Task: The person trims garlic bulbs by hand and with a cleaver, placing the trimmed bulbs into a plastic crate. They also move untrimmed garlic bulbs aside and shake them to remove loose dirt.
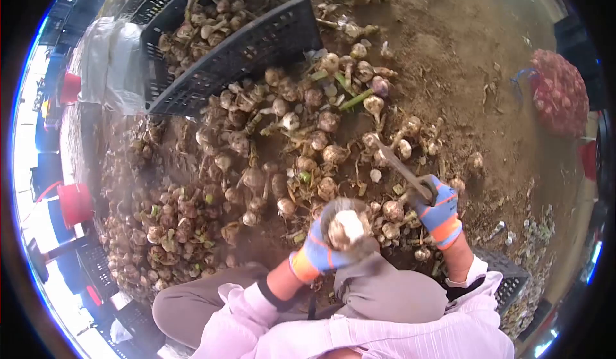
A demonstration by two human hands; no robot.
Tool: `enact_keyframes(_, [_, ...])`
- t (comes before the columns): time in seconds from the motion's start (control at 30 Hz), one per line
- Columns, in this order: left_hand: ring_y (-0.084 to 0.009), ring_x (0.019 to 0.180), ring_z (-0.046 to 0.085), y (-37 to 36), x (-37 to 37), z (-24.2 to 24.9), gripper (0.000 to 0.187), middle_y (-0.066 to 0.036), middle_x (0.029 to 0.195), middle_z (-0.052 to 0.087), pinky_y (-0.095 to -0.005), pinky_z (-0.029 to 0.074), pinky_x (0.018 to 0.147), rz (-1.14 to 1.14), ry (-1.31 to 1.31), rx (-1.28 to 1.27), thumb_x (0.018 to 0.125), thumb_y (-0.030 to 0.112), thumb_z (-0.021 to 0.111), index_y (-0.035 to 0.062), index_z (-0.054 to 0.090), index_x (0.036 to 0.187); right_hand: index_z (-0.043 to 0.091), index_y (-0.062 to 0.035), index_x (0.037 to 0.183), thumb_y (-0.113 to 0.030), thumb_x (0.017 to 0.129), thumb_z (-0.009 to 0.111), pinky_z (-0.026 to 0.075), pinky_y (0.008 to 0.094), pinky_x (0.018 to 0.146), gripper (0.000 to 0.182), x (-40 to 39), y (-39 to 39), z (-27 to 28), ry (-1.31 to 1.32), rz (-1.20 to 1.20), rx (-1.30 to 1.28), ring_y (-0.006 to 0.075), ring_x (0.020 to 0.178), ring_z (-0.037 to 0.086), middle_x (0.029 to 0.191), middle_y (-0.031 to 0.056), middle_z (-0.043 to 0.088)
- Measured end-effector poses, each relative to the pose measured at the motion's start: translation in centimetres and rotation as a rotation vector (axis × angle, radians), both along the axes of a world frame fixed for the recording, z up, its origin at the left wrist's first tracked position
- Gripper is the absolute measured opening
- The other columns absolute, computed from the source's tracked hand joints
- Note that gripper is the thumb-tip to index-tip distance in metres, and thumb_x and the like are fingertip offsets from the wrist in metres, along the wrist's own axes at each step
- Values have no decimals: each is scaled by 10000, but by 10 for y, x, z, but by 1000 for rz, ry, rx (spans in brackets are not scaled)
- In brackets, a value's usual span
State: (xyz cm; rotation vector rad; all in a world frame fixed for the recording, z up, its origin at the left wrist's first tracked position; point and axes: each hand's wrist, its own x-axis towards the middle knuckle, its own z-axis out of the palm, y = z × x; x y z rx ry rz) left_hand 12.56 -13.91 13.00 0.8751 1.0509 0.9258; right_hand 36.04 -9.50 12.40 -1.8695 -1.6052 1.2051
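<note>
My left hand (319, 248), in a blue and orange glove, is closed around a garlic bulb (347, 229) above my lap. The bulb is blurred, with a bright white patch facing up. My right hand (439, 209), gloved alike, grips a knife (399, 168); its long, dirty blade points up and left, apart from the bulb in my left hand. Loose garlic bulbs (334, 154) with roots and stalks cover the soil in front of me. Just beside my right hand lies another bulb (393, 211).
A black plastic crate (240, 57) holding garlic stands ahead to the left. A smaller-looking heap of bulbs (183, 230) spreads at my left. A red mesh sack (559, 93) stands far right. Red buckets (76, 205) and a dark crate (504, 272) sit at the sides.
</note>
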Motion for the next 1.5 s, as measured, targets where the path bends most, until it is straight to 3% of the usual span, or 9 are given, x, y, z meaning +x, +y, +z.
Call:
enact_keyframes(0.1, [-236,914,577,20,2,-11,818,-119,1085,539,-363,469,828,-80,308,345,549,261,851,35,468,1236,583,-16,1027,-94,700,757,494,262,710,379,-35,-8,16,823,-217,-364,100,783,591,903,31,640])
enact_keyframes(0.23, [-363,1017,552,28,1,15,915,-202,1236,452,-428,473,844,-276,934,391,555,503,793,112,429,1297,573,14,1086,-29,767,673,488,262,750,337,-56,-16,1,880,-222,-386,138,847,606,974,81,646])
enact_keyframes(0.4, [-348,1018,564,26,-13,-9,731,-167,1171,523,-420,480,834,-371,414,330,677,426,747,97,458,1263,618,-20,970,-89,715,759,484,254,746,300,-44,-10,6,563,230,15,88,868,580,937,53,645])
enact_keyframes(0.87, [-200,819,588,22,-14,12,319,-83,984,565,-319,503,688,-754,1042,1120,760,163,542,77,559,1067,628,-57,963,-140,699,648,489,379,652,278,-17,16,12,74,583,-230,349,747,616,787,178,632])
enact_keyframes(0.93, [-206,765,574,31,-34,16,339,-74,947,572,-315,488,664,-753,992,1211,745,159,546,48,542,1065,566,-58,1112,-161,681,617,490,369,785,445,7,15,-2,-464,633,-407,335,935,605,944,212,634])
enact_keyframes(1.07, [-272,762,585,28,-134,14,314,-95,888,583,-363,491,706,-1135,1232,592,717,148,569,47,573,1015,570,-57,1059,-130,696,698,495,301,761,392,47,-20,-38,234,-143,-282,249,852,641,924,192,639])
enact_keyframes(1.23, [-292,1011,598,22,-239,8,358,-131,1094,626,-387,494,800,-1677,1771,-388,786,340,579,69,650,1010,613,-145,1060,-202,707,652,364,387,1002,360,14,43,-65,-485,159,155,318,1202,428,1282,135,479])
enact_keyframes(1.4, [-380,1039,556,46,-144,15,744,-243,1116,579,-402,431,906,-1113,1021,-350,785,582,517,35,441,1283,596,-148,1114,-192,702,607,361,371,1003,414,-18,102,-75,-574,351,-106,303,1203,428,1258,146,495])
enact_keyframes(1.5, [-234,993,597,35,-78,-32,692,-159,1140,588,-339,492,846,-557,303,-492,753,344,718,33,431,1300,587,-96,1070,-131,708,614,453,340,849,364,-21,75,-80,-271,151,18,275,1000,553,1049,124,596])
